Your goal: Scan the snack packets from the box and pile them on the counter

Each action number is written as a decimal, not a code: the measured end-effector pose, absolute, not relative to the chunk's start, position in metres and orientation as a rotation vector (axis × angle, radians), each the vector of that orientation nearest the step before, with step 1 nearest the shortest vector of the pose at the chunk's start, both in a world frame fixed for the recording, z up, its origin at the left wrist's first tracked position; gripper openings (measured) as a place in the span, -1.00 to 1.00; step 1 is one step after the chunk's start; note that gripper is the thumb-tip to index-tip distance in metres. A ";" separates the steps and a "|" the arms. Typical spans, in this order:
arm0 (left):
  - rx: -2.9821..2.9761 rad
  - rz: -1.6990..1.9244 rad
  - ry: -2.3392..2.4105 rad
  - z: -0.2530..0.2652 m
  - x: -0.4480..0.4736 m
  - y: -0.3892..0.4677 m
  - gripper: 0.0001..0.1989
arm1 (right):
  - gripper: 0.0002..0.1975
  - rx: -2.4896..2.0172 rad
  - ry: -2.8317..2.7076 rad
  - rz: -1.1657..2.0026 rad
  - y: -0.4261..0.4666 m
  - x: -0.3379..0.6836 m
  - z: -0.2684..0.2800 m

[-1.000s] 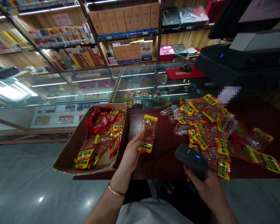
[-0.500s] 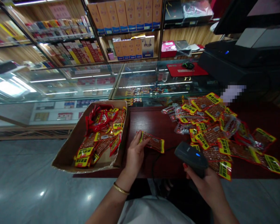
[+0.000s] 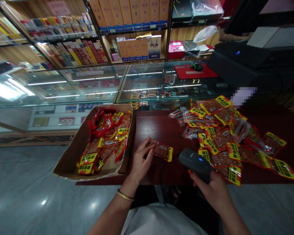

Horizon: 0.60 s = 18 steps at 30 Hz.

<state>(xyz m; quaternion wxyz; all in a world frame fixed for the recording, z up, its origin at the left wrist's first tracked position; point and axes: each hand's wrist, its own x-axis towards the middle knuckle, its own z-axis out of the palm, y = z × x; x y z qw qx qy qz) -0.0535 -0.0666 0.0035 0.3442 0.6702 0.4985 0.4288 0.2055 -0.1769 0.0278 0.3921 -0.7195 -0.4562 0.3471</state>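
Observation:
My left hand (image 3: 140, 163) has its fingers closed on the left end of a flat snack packet (image 3: 163, 151), which lies on the dark red counter. The packet is clear, with brown contents and a yellow right end. In my right hand (image 3: 214, 186) is a dark barcode scanner (image 3: 196, 163), its blue light lit and its head turned towards that packet, a short gap away. Left of my left hand sits an open cardboard box (image 3: 71, 160) with several similar red and yellow packets (image 3: 88, 160) inside. A loose pile of packets (image 3: 220, 140) spreads to the right, beyond the scanner.
A glass display case (image 3: 147, 81) runs behind the counter (image 3: 147, 124), with a red mouse pad (image 3: 208, 72) and mouse on top. A dark machine (image 3: 250, 68) stands at the back right. Shelves of boxed goods (image 3: 124, 16) line the wall. A cable hangs near the counter's front edge.
The scanner and my right hand have shifted slightly left, nearer the packet. The fingers of my left hand have moved a little on the packet's left end, baring more of it.

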 end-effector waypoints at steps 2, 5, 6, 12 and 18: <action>1.687 1.147 1.373 0.002 -0.052 -0.064 -0.77 | -0.65 -1.833 -1.173 0.876 -0.178 0.206 0.028; 1.549 1.193 1.409 -0.003 -0.054 -0.057 -0.52 | -0.63 -1.852 -1.172 0.880 -0.180 0.208 0.024; 1.469 1.194 1.389 -0.004 -0.055 -0.055 -0.39 | -0.62 -1.851 -1.173 0.883 -0.181 0.209 0.023; 1.022 1.018 1.200 0.000 -0.054 -0.056 -0.15 | -0.61 -1.852 -1.152 0.897 -0.183 0.210 0.019; 1.012 1.220 1.129 -0.002 -0.041 -0.059 -0.69 | -0.62 -1.842 -1.153 0.897 -0.181 0.207 0.025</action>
